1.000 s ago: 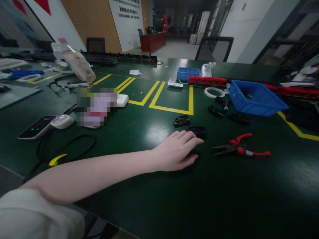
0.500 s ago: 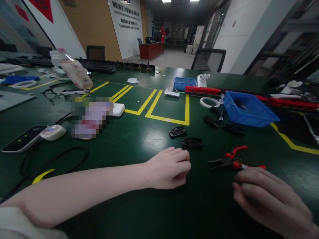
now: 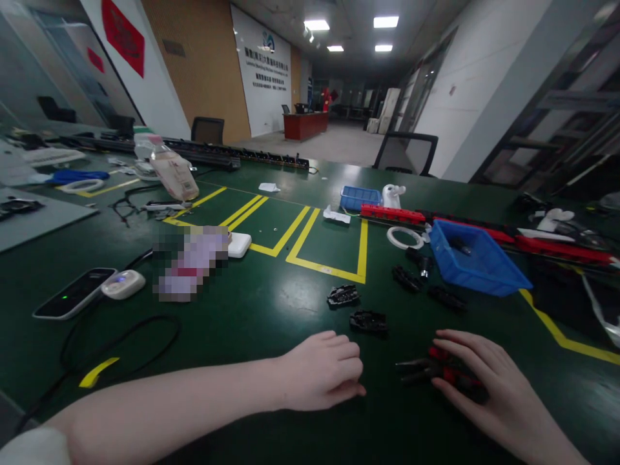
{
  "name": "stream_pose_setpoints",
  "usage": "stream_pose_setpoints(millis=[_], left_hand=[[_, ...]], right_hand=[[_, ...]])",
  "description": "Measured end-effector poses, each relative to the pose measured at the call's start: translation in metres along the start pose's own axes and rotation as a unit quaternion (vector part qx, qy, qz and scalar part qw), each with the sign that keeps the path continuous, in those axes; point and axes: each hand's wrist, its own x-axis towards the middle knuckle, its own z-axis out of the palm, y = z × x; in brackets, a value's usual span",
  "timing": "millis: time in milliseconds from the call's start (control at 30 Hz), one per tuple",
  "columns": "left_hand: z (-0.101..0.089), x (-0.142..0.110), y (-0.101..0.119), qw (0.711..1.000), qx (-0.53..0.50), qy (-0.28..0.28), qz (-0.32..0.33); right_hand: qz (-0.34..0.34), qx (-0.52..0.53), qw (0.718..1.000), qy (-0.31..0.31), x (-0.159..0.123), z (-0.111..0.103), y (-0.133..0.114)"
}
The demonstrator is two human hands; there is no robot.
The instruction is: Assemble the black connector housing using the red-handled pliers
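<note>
My left hand [image 3: 323, 372] rests on the green table with its fingers loosely curled under and the thumb tip showing; nothing is visible in it. To its right lie red-handled pliers [image 3: 422, 371], their jaws pointing left. Over the pliers' handles, my right hand [image 3: 489, 387] has its fingers and thumb apart, partly hiding the grips; it does not look closed on them. Beyond my left hand are two black plastic pieces, a nearer one [image 3: 369, 321] and a farther one [image 3: 343, 296]. Two more dark pieces, one on the left [image 3: 407, 278] and one on the right [image 3: 447, 298], lie farther right.
A blue bin [image 3: 477, 261] with a dark item inside stands at the right, near a white ring coil [image 3: 404, 237] and a black cylindrical part [image 3: 424, 265]. On the left are a blurred-out phone [image 3: 194, 265], a white case [image 3: 239, 245], a black cable [image 3: 177, 329] and a bottle [image 3: 173, 169].
My right hand has opened from a loose curl and moved over the pliers' handles. My left thumb now shows out from the curled fingers. The view has tilted up.
</note>
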Motion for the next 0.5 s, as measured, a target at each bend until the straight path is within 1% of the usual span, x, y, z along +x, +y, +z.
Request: stream_pose_setpoints(millis=[100, 167, 200, 233, 400, 500], left_hand=[[0.000, 0.000, -0.001, 0.999, 0.026, 0.001, 0.031], [0.001, 0.000, -0.002, 0.998, 0.036, 0.002, 0.045], [0.002, 0.000, -0.002, 0.998, 0.039, 0.002, 0.049], [0.002, 0.000, -0.003, 0.998, 0.040, 0.002, 0.053], [0.005, -0.001, -0.005, 0.996, 0.037, 0.008, 0.076], [0.006, -0.001, -0.005, 0.998, 0.027, 0.014, 0.061]], right_hand=[[0.032, 0.000, 0.998, -0.058, 0.001, 0.005, 0.010], [0.066, 0.010, 0.995, -0.079, 0.003, 0.007, 0.013], [0.059, 0.019, 0.993, -0.099, 0.004, 0.007, 0.013], [0.062, 0.024, 0.992, -0.105, 0.004, 0.007, 0.014], [0.075, 0.025, 0.993, -0.082, 0.008, 0.007, 0.014], [0.088, 0.026, 0.993, -0.073, 0.009, 0.009, 0.014]])
